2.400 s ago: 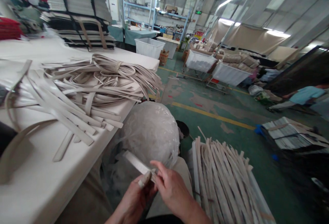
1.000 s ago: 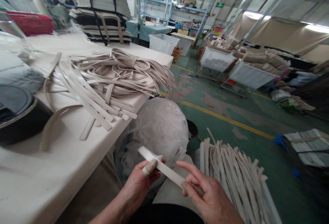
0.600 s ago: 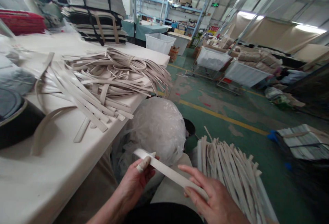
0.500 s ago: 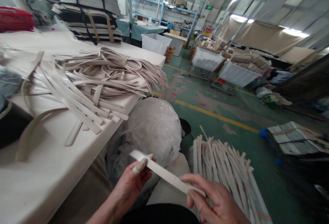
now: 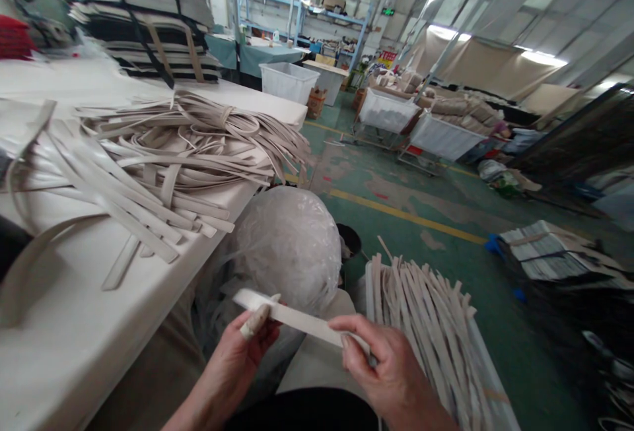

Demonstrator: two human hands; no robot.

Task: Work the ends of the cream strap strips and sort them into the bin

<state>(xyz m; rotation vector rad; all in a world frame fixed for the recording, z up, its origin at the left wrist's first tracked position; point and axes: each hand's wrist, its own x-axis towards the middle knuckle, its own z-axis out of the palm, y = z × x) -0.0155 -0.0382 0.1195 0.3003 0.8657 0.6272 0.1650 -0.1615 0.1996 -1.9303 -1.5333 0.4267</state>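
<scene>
A flat off-white fabric strap (image 5: pixel 304 321) stretches between my two hands above my lap. My left hand (image 5: pixel 247 345) pinches it near its far end, the thumb on top with a pale wrap around it. At the strap's near end, my right hand (image 5: pixel 386 362) is closed, thumb and fingers gripping it. A white bin (image 5: pixel 495 385) beside my right hand holds many similar beige straps (image 5: pixel 421 312) standing in a bunch. On the white table (image 5: pixel 163 299) to the left lies a loose pile of straps (image 5: pixel 129 200), with a tied bundle (image 5: pixel 222 121) behind it.
A clear plastic bag (image 5: pixel 292 239) bulges beside the table edge, with a dark bucket (image 5: pixel 349 239) behind it. Stacked strapped fabric (image 5: pixel 158 41) stands at the table's back. White carts (image 5: pixel 446 134) of goods and a tied stack (image 5: pixel 549 249) stand on the green floor.
The view has turned slightly, so the scene sits farther left. Both hands still hold the strap, and my right hand is a little nearer my left along it.
</scene>
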